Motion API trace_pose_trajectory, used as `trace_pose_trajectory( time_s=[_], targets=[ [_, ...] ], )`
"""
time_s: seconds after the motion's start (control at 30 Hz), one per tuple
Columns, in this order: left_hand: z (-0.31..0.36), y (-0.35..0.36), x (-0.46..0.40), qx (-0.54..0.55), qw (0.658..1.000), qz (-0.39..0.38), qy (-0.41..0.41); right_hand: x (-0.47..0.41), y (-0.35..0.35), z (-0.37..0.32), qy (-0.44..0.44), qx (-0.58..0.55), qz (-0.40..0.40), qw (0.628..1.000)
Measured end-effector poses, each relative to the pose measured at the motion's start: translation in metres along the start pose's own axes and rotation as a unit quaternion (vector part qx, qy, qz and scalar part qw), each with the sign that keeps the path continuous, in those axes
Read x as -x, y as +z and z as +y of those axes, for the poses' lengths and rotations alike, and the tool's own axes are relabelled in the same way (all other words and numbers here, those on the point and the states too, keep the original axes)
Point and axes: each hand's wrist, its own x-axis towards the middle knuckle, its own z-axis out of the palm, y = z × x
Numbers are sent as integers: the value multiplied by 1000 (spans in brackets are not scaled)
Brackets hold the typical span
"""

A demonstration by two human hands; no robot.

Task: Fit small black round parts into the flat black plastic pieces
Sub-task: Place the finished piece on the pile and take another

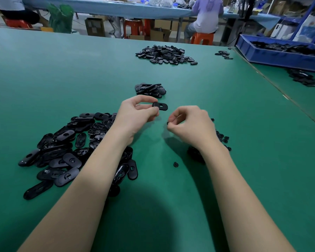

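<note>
L hand pinches flat oval black piece w/ 1 hole.

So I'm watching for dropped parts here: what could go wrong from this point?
The right hand pinches a small round part by its edge only, so it might slip. The left hand grips just one end of the flat piece, which could tilt under pressing. A loose round part near the right forearm may get swept away.

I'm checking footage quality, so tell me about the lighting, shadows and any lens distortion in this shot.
Head view: even overhead light, soft sheen on the green table; a broad dark shadow lies between the forearms; the left hand and right hand look sharp; wide-angle bending curves the table edges; the blue bin and background look softer.
</note>
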Motion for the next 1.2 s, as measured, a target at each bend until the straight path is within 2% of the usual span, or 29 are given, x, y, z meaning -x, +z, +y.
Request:
trace_pose_trajectory(
  time_s=[0.1, 0.2, 0.33, 0.47, 0.77, 1.2],
  targets=[
    [0, 1, 0, 8, 1000, -4, -4, -1, -9, 4, 15, -149, 2, 989],
    [1, 1, 1, 8, 1000, -16, -6, 1, -17, 2, 35, -290, -6, 956],
    [4, 3, 3, 47, 998, -42, -9, 3, -22, -4, 77, -354, -27, 932],
    [6, 3, 3, 53, 997, -58, -7, 3, -23, -4, 101, -360, -26, 927],
    [5, 3, 5, -5, 997, -76, 23, -2, -23, -2, 78, -299, -3, 951],
    [7, 4, 8, -68, 991, -101, 57, -4, -19, -2, 72, -282, 27, 956]
  ],
)
